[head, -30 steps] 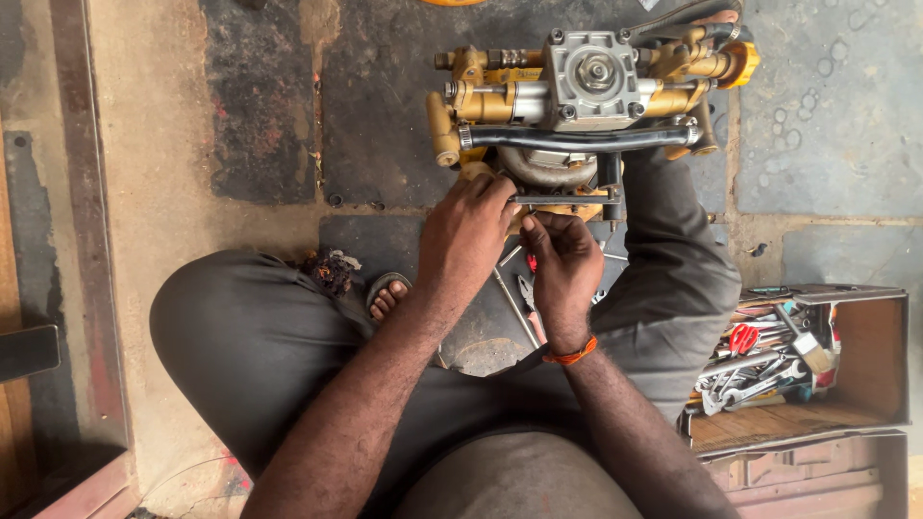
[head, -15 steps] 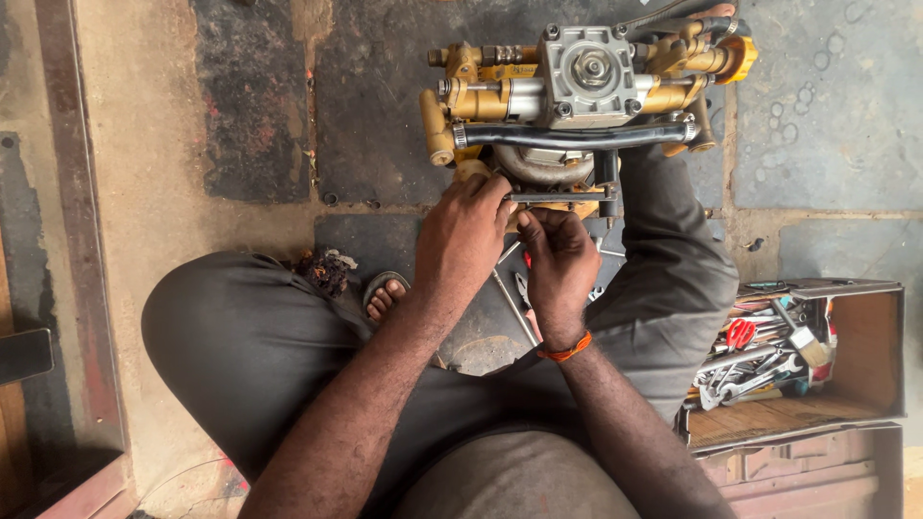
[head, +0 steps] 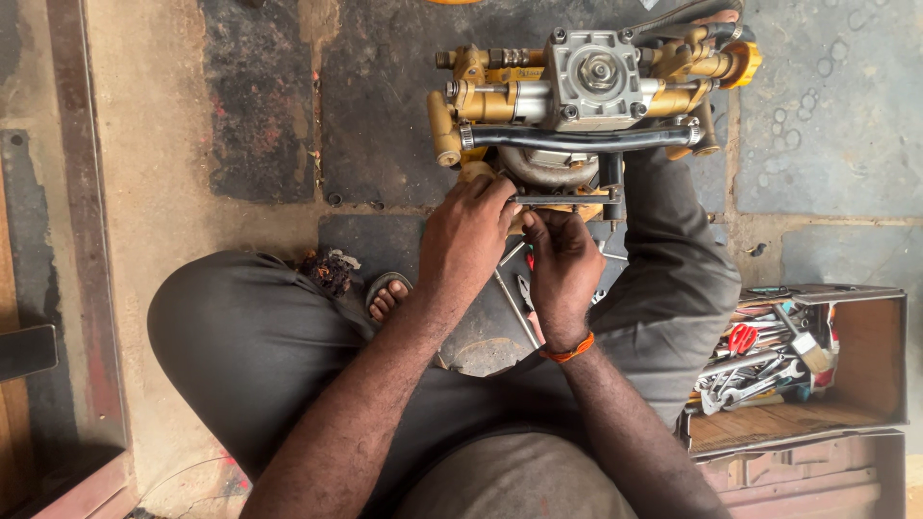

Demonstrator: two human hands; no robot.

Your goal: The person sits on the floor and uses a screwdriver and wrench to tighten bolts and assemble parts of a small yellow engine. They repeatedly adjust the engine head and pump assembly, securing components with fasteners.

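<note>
A yellow and grey pump assembly (head: 586, 91) stands on the stone floor in front of me, between my knees. My left hand (head: 468, 235) rests against its lower front, fingers curled on a thin metal rod (head: 562, 199) that runs across the base. Beside it, my right hand (head: 561, 264) pinches something small at the same spot under the rod; the thing in its fingertips is hidden. An orange band circles my right wrist. A few metal tools (head: 514, 303) lie on the floor under my hands.
An open wooden toolbox (head: 865, 360) full of wrenches, pliers and a brush sits at my right. I sit cross-legged in grey trousers with a bare foot (head: 386, 298) showing at the left. A wooden frame (head: 82, 240) runs along the left edge.
Both hands stay at the pump's lower front with only small finger shifts. The view has drifted slightly.
</note>
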